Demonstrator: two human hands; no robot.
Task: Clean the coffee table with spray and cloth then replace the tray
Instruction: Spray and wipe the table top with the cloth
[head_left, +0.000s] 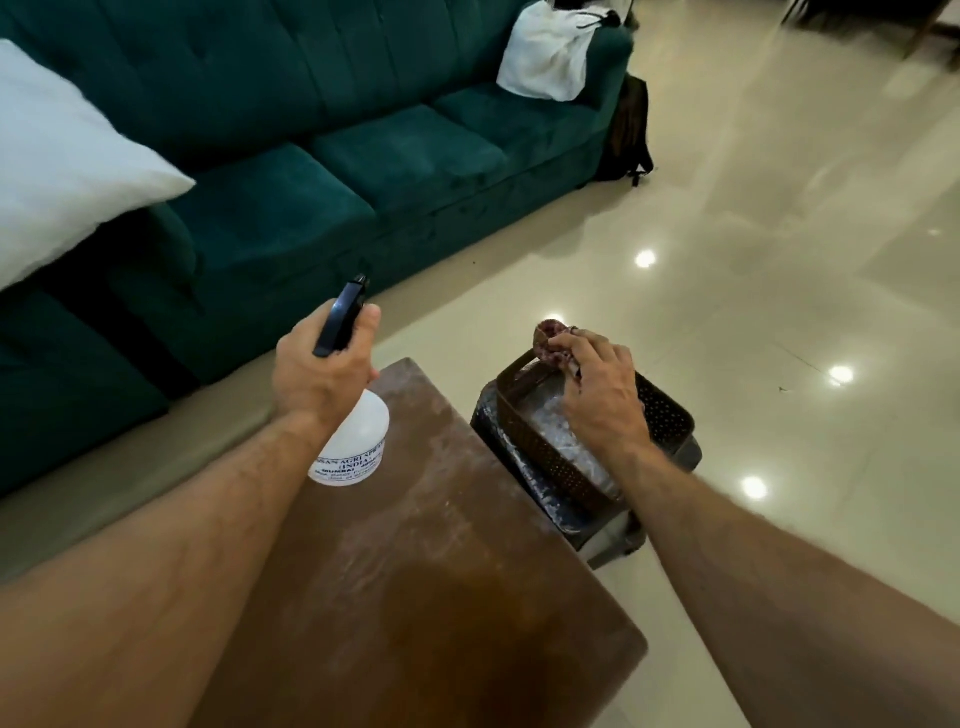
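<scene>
— What have your hands got?

— My left hand (317, 374) is wrapped round the neck of the spray bottle (353, 447), above the brown surface (441, 545). My wrist hides part of its label. My right hand (597, 395) pinches a small reddish cloth (550, 340); most of it is bunched under my fingers.

— And the tray?

— The brown perforated tray (670, 415) sits off the surface, on a dark stool (613, 540) just beside it, under my right hand. Something pale and shiny lies inside it; I cannot tell what.

— The surface itself?

— Streaked whitish, its near end cut off by my arms.
</scene>
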